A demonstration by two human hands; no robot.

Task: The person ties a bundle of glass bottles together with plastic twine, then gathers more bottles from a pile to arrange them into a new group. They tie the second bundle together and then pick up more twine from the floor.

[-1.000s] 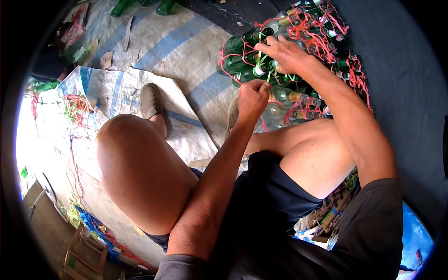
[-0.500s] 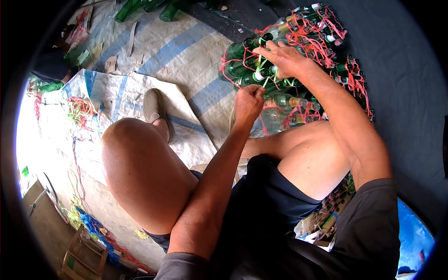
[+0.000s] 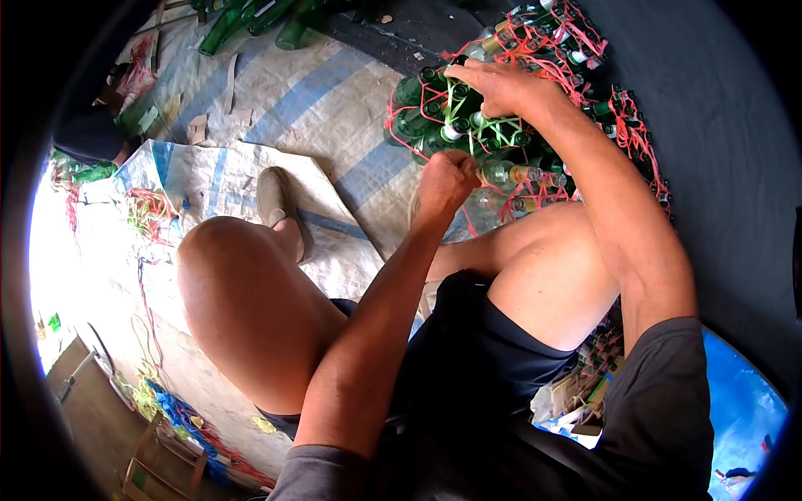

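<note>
A bundle of green glass bottles (image 3: 409,125) stands at the upper right, their necks wound with pink string (image 3: 401,144). Light green string (image 3: 452,104) crosses several of those necks. Closed in a pinch at the near edge of the bundle, my left hand (image 3: 447,182) grips the light green string; its fingertips partly hide the strand. My right hand (image 3: 508,87) hovers over the bottle tops, index finger stretched to the left and thumb apart from it. Clear bottles (image 3: 503,173) lie between my left hand and my knee.
More tied bottles (image 3: 622,125) extend along the dark sheet (image 3: 710,192) on the right. Loose green bottles (image 3: 294,30) lie at the top. A striped tarp (image 3: 351,108) covers the floor. String scraps (image 3: 150,210) and a wooden frame (image 3: 163,459) are on the left. Another person's dark clothing (image 3: 88,134) shows at upper left.
My left hand has shifted slightly towards my right knee. My right hand has slid a little up along the bottle tops, its fingers still stretched. The view has tilted slightly.
</note>
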